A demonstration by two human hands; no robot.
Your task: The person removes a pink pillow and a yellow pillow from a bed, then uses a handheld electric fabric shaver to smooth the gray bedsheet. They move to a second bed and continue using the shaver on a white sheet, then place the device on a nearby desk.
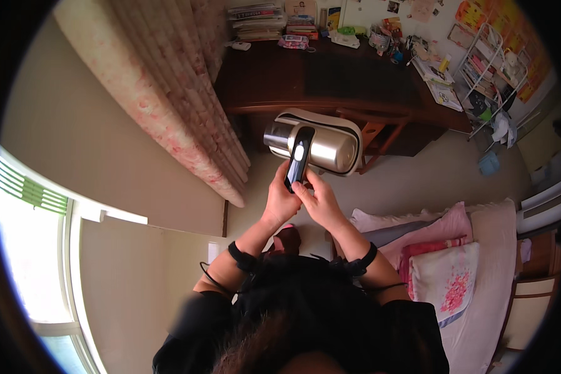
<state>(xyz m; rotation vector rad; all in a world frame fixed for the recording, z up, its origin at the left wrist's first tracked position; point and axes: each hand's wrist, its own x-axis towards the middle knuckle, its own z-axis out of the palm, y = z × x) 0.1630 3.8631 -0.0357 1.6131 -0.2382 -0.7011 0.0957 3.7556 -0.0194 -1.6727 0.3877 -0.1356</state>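
Note:
Out in front of me I hold what looks like a handheld vacuum cleaner point(331, 153). Its body is a shiny silver-gold cylinder, ringed by a cream, rounded rim, with a black handle bearing a light oval button. My left hand point(282, 194) wraps the handle's lower end from the left. From the right, my right hand point(319, 201) closes on the same handle, its thumb lying across the end. The fingers behind the handle are partly hidden. The cleaner hangs in the air in front of a wooden chair point(373, 134).
A dark desk point(262, 81) spans the far side, with books point(258, 22) and small items along its back. Floral curtains point(162, 106) hang at the left, near a bright window. To the right lies a bed point(489, 274) with folded pink bedding point(442, 274). A white shelf rack point(486, 75) stands far right.

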